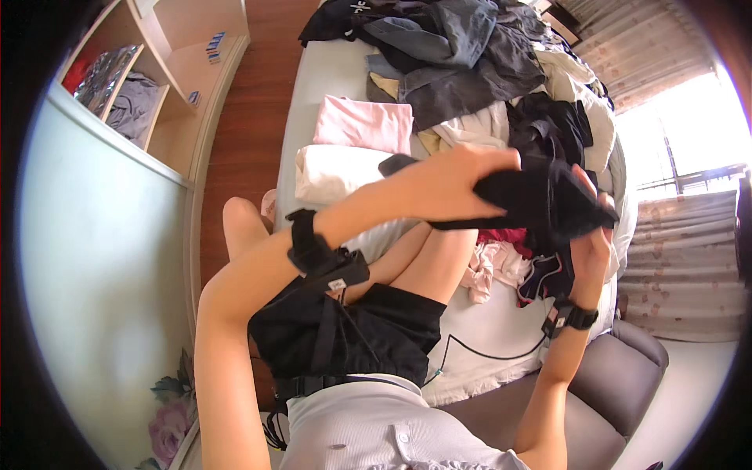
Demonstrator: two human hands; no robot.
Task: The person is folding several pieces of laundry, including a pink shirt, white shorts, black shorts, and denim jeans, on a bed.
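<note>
A black garment is stretched between my two hands above the bed. My left hand has crossed over to the right and grips its near-left part. On the garment's right end is my right hand, with fingers partly behind the cloth. The garment is blurred, so its kind cannot be told. Below it lie a pale pink garment, a dark red cloth and a dark piece with light trim. Left of it sit a folded pink cloth and a folded white cloth.
A large heap of dark clothes covers the bed's far end. An open wardrobe stands at the left beyond a wooden floor strip. A cable runs from my right wrist strap. At lower right is a brown padded seat.
</note>
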